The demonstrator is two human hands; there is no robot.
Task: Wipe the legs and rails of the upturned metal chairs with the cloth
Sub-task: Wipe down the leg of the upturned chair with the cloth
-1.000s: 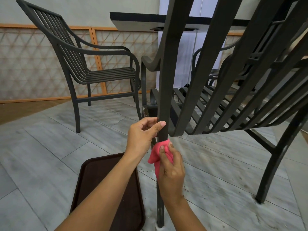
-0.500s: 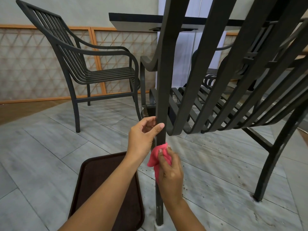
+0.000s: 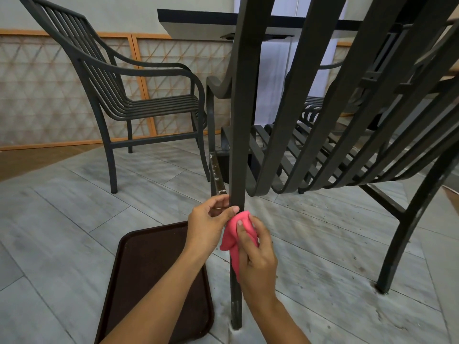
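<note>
1. No writing is readable anywhere.
2. Your left hand (image 3: pixel 207 225) grips the chair leg (image 3: pixel 239 155), just above the pink cloth (image 3: pixel 237 240).
3. Your right hand (image 3: pixel 257 258) pinches the cloth round the leg, lower than 1 second ago.

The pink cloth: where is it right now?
In the head view, low and centre, the pink cloth is wrapped against the near chair's leg, gripped by the right hand, just below the left hand and right of the brown tray.

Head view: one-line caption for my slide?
Right hand wipes chair leg with pink cloth; left hand steadies it.
</note>
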